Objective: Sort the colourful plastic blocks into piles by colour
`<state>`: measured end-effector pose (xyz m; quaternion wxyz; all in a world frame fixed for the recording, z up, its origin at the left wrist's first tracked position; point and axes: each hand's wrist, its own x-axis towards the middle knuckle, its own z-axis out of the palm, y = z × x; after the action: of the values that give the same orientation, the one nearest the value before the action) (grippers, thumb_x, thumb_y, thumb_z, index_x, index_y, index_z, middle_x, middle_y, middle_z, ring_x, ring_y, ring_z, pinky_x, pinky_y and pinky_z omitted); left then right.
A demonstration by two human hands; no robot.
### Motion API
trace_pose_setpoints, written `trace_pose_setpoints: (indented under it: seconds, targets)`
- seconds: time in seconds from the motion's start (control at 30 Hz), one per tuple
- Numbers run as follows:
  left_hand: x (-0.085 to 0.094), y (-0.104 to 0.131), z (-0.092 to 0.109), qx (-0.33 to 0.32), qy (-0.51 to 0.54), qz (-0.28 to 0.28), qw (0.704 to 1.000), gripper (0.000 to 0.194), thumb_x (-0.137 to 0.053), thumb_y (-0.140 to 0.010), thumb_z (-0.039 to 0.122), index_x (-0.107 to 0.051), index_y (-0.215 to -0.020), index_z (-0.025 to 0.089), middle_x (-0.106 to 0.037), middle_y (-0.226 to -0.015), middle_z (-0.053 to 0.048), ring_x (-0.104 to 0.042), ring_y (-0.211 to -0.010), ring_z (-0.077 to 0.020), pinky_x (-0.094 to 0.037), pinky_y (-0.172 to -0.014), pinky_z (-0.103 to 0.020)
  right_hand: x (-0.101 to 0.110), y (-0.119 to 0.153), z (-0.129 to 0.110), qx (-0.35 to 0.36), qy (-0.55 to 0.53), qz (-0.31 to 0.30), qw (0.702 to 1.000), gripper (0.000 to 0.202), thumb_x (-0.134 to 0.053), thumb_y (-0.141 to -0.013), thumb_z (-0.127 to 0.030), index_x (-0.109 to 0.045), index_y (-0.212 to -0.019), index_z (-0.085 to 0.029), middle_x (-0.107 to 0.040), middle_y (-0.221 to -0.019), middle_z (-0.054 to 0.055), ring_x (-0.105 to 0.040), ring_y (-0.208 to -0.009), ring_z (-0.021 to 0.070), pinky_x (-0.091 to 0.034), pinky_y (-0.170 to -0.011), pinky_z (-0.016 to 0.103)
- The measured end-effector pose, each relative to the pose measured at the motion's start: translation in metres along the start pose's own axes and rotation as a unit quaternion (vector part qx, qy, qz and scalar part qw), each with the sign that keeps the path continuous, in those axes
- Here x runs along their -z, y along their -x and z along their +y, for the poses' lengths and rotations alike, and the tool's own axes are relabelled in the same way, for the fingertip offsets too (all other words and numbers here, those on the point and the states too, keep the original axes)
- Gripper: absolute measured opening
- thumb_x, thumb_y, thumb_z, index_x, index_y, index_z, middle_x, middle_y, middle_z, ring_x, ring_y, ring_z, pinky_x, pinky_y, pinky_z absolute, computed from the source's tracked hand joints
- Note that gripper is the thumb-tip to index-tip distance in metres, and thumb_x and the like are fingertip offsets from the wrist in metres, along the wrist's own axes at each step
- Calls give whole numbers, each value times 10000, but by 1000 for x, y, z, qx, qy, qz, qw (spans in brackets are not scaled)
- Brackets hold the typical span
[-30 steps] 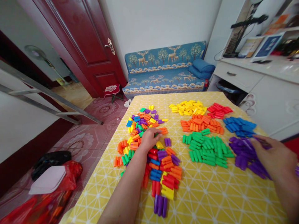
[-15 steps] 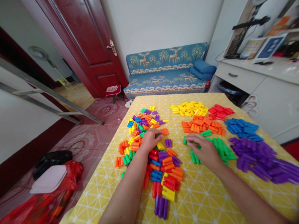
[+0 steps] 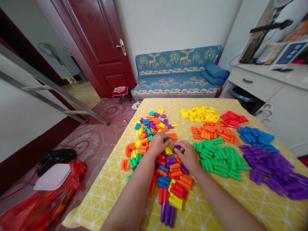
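Left hand is laid over the mixed pile of coloured plastic pieces; its fingers are part curled, and whether anything is gripped cannot be told. Right hand is placed at the pile's right edge, thumb and fingers bent and slightly parted around a purple piece; contact is seen, firmness of grip can't be told. Hands are set near each other, apart. An orange piece is seen just past the left fingertips. Sorted piles are spread on the right side of the counter: yellow pile at the far side, red pile beside it, orange pile next, green pile nearer, blue pile and purple pile rightmost. Counter is covered by yellow patterned cloth.
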<state>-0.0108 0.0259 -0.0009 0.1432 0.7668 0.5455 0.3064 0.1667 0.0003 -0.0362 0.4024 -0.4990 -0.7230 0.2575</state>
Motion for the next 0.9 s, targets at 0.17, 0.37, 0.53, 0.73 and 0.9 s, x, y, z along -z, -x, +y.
trace_pose_setpoints:
  seconds: [0.17,0.37,0.53,0.73,0.9]
  targets:
    - [0,-1,0,6,-4,-9,1000,179,-630,-825,277,-730,-958,211,-727,-959,-45,-641,-924,-196,-490,-830,-303,1,0,-2,11,-43,46,998,244,-548,-800,-179,-641,-1026,-178,-610,-944,47,-539,-620,129,-487,-637,294]
    - [-1,-1,-1,9,-5,-10,1000,185,-626,-828,291,-730,-960,214,-727,-978,-47,-639,-948,-197,-488,-872,-319,3,1,-6,11,-14,0,1000,273,-554,-806,-179,-648,-1062,-200,-605,-975,56,-563,-671,146,-496,-686,316]
    - [-2,-1,-2,4,-10,-7,1000,179,-621,-831,292,-729,-955,221,-726,-967,-43,-639,-946,-198,-490,-874,-322,2,0,-6,15,36,-33,999,301,-584,-796,-189,-652,-1087,-225,-629,-1020,41,-578,-704,148,-482,-742,329]
    - [-1,-1,-1,1,-7,-7,1000,174,-622,-832,287,-729,-948,214,-727,-954,-41,-642,-926,-192,-490,-875,-315,3,0,-7,20,26,-36,999,271,-590,-788,-186,-663,-1047,-222,-636,-917,23,-554,-682,147,-458,-691,302]
    - [-1,0,0,1,-6,-6,1000,170,-624,-833,284,-728,-946,211,-727,-951,-39,-640,-926,-191,-486,-873,-311,4,1,-7,23,-17,-25,999,275,-604,-767,-173,-666,-1031,-218,-629,-952,27,-528,-627,124,-460,-659,291]
